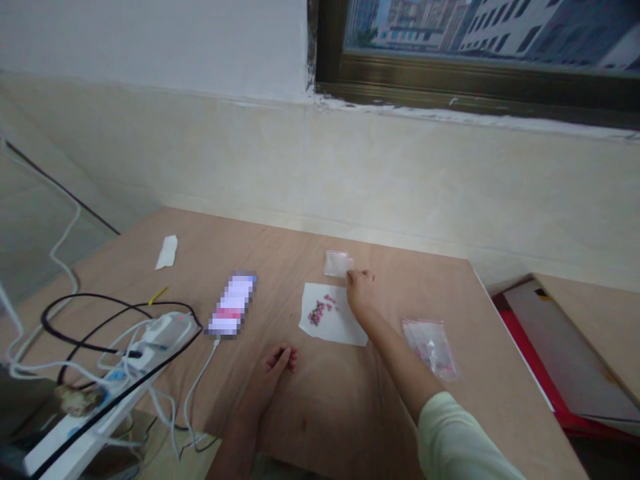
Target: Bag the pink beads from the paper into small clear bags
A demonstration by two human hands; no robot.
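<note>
A sheet of white paper (345,328) lies on the wooden table, with small pink pieces (318,312) scattered on its left half. Beyond the paper sits a small clear bag (337,263). My right hand (361,288) reaches over the paper's right side to the bag's right corner, its fingers drawn together; what they hold, if anything, is too small to name. Nearer the front edge, my left hand (281,361) rests on the table with its fingers curled, and whatever is in it is hidden. A larger clear bag (434,347) lies beside my right forearm.
A phone (233,305) on a white cable lies left of the paper. Further left are a white scrap (167,252), looped black and white cables, and a power strip (170,331) at the table's edge. A wall (240,160) and window stand behind.
</note>
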